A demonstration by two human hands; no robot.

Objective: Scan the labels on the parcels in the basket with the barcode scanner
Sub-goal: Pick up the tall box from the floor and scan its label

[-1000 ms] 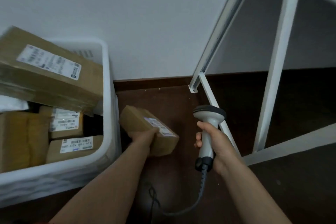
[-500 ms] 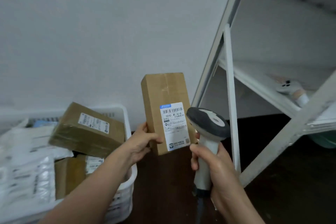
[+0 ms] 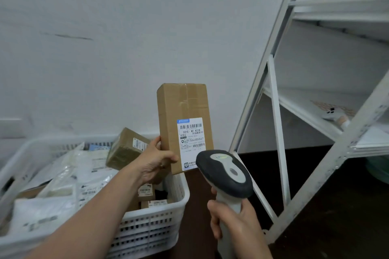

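My left hand (image 3: 154, 161) holds a tall brown cardboard parcel (image 3: 181, 107) upright by its lower left edge, above the basket's right end. Its white barcode label (image 3: 190, 139) faces me. My right hand (image 3: 233, 219) grips the handle of a grey and black barcode scanner (image 3: 225, 172), whose head sits just below and right of the label, covering its bottom corner. The white slatted basket (image 3: 151, 229) at lower left holds several more parcels: brown boxes (image 3: 124, 149) and white plastic mailers (image 3: 63, 176).
A white metal shelf rack (image 3: 277, 124) stands at the right, close to the scanner. A small white device (image 3: 333, 114) lies on its shelf. A white wall is behind. The floor (image 3: 326, 216) is dark brown.
My left hand lifted the parcel from low beside the basket and turned it upright with its label toward me. The scanner rose with my right hand and now points at the label.
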